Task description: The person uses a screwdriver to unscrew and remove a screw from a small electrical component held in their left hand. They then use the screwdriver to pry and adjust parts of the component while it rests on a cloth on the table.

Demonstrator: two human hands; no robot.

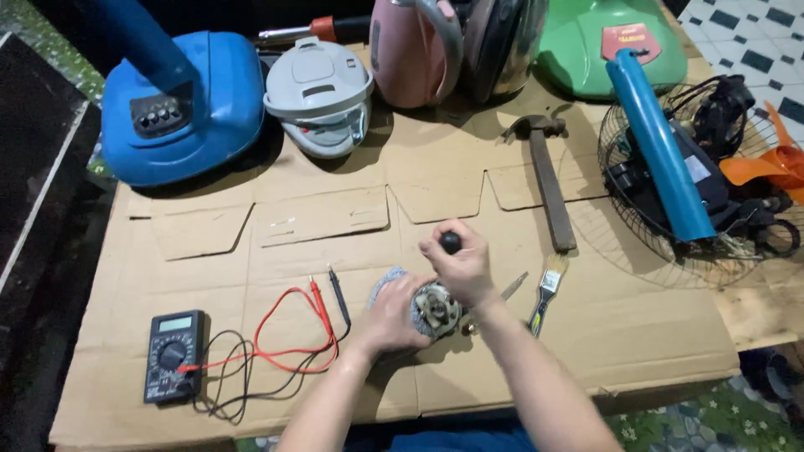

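A small electric motor (pixel 435 310) with visible windings stands on the flattened cardboard (pixel 318 218). My left hand (pixel 394 318) grips it from the left side. Directly over the motor, my right hand (pixel 459 264) is closed around a tool with a black handle (pixel 450 243), probably a screwdriver, held upright; its tip is hidden by my fingers. A metal cover (pixel 387 280) shows partly behind my left hand.
A multimeter (pixel 173 356) with red and black leads (pixel 293 335) lies at the left. A paintbrush (pixel 546 293), a hammer (pixel 548 180) and a screwdriver bit (pixel 513 285) lie at the right. Fan bases, a wire fan guard (pixel 636 209) with a blue tube (pixel 657 142) and small appliances ring the back.
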